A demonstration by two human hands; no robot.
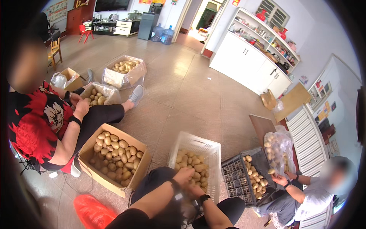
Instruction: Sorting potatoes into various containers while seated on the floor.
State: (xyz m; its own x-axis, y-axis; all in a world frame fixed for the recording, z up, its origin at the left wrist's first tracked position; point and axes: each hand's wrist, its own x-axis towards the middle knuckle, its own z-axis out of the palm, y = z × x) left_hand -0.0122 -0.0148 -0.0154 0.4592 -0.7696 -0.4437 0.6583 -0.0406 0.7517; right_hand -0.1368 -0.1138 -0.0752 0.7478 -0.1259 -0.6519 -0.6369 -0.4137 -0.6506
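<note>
My left hand [184,177] and my right hand [195,191] are close together over the near part of a white plastic crate [216,160]. The fingers of both are curled and partly blurred, and whether they hold anything cannot be made out. Potatoes [193,161] lie in the crate under and beyond my hands. Dark bands are on both wrists. To the left of the crate stands a cardboard box [100,183] filled with potatoes [114,154]. My knees are on either side of the crate's near end.
At the left a person [37,126] sits by a plastic-lined box [113,93] of potatoes; another lined box [123,80] stands beyond. On the right a co-worker [308,189] holds a potato near a black crate [240,183] and a plastic bag [278,148]. A red bag [93,211] lies near left.
</note>
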